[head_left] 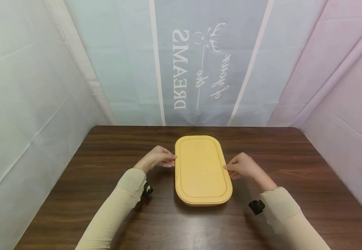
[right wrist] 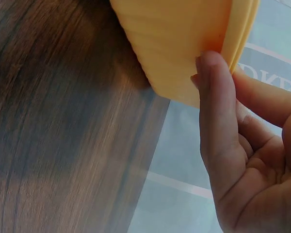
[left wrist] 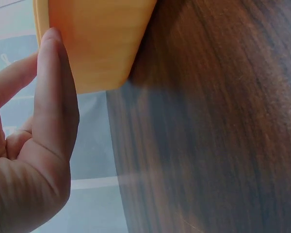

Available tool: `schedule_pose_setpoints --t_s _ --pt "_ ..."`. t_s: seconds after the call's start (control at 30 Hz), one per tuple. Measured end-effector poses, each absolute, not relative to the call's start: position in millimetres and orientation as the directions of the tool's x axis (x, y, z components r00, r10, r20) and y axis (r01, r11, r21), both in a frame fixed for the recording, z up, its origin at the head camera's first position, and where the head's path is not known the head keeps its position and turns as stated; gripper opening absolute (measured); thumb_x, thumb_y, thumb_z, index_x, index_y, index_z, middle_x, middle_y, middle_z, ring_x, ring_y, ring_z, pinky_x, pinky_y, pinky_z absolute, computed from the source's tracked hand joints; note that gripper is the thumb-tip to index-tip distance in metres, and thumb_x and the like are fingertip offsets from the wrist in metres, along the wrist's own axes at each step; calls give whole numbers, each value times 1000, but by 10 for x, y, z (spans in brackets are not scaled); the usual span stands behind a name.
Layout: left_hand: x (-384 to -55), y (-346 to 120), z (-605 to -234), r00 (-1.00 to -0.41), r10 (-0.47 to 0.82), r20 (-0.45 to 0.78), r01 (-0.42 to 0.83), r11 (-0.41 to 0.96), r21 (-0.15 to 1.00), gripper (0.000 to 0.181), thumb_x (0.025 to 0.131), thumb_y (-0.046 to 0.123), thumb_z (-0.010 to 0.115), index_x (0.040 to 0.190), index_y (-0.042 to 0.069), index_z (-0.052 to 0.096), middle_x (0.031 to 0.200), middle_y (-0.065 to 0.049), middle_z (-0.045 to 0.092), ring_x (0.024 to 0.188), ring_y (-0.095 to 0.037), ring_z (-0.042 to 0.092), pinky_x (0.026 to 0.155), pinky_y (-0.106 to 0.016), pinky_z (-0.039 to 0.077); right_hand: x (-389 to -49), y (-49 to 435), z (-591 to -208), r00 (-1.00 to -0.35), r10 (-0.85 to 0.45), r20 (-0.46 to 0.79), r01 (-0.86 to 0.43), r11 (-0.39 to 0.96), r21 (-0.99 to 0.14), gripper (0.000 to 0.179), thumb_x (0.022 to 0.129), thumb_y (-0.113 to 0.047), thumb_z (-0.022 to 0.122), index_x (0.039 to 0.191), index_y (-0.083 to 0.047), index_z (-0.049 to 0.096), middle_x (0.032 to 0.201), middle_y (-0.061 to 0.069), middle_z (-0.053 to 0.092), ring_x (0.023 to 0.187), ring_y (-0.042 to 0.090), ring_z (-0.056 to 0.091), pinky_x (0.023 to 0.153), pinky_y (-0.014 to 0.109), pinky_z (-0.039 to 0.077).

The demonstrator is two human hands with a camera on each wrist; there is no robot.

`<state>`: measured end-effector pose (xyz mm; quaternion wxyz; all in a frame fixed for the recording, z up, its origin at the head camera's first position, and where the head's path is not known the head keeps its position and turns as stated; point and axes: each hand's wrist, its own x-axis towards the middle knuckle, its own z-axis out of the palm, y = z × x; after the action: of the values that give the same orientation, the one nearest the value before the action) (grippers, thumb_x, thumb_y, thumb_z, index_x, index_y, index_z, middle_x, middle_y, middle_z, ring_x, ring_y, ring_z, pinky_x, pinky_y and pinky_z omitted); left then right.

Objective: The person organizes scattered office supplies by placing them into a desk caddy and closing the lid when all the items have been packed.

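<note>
A yellow lidded box (head_left: 203, 166), oblong with rounded corners and a grooved rectangle on its lid, sits on the dark wooden table. On its left side my left hand (head_left: 158, 158) pinches the rim between thumb and fingers. Opposite, my right hand (head_left: 243, 165) pinches the right rim. In the left wrist view, a finger of the left hand (left wrist: 51, 121) lies under the overhanging edge of the box (left wrist: 97, 43). Similarly, the right wrist view has fingertips of the right hand (right wrist: 223, 131) beneath the rim of the box (right wrist: 174, 43). The lid hides the inside.
The brown wood-grain table (head_left: 106, 208) ends at a back edge against a blue-grey curtain (head_left: 131, 69) with mirrored lettering. Pale fabric walls (head_left: 27, 86) stand at both sides. A small black camera (head_left: 257, 207) is worn at the right wrist.
</note>
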<state>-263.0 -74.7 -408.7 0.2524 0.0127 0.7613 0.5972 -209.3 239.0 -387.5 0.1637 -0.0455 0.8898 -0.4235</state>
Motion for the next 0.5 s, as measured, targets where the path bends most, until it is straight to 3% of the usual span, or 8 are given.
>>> schedule_pose_setpoints --t_s 0.13,0.2,0.27,0.37,0.43,0.5 --pt "-2621 -731 -4090 -909 284 -306 -205 334 920 24 88 10 67 100 -11 66 81 -15 69 69 -18 68 70 -32 56 -2109 2418 -3862 -929 -255 -267 39 652 -757 24 90 -13 64 92 10 71 71 10 68 66 21 67 64 38 56" --pt "-2610 -699 -4084 -946 258 -195 -64 442 895 32 88 17 68 106 -9 65 92 -17 69 80 -23 68 75 -36 55 -2126 2431 -3853 -933 -258 -252 7 686 -728 25 91 -17 63 91 7 72 74 10 68 69 23 66 65 39 56" --pt "-2610 -655 -4094 -964 261 -51 112 572 813 45 90 25 65 119 -8 59 111 -20 64 101 -28 63 87 -39 51 -2157 2432 -3844 -946 -255 -198 -56 734 -677 30 92 -23 61 98 5 70 83 13 69 77 27 66 68 40 55" --pt "-2620 -561 -4122 -935 336 112 335 737 587 66 95 38 54 139 -7 38 141 -24 40 132 -33 37 106 -43 32 -2225 2389 -3861 -965 -251 -78 -159 794 -586 46 96 -31 55 118 8 61 110 23 64 100 37 61 80 47 51" --pt "-2629 -492 -4148 -894 420 157 442 765 469 74 98 42 47 145 -9 22 151 -25 20 141 -34 15 113 -44 17 -2292 2333 -3902 -961 -276 5 -238 818 -524 59 97 -36 51 133 11 46 130 28 51 119 41 48 92 53 43" --pt "-2636 -426 -4171 -858 485 168 510 772 378 78 98 46 41 147 -9 15 154 -24 10 143 -33 5 114 -44 10 -2369 2262 -3961 -946 -317 59 -306 824 -476 67 98 -39 48 140 12 34 143 29 35 132 42 32 102 56 32"
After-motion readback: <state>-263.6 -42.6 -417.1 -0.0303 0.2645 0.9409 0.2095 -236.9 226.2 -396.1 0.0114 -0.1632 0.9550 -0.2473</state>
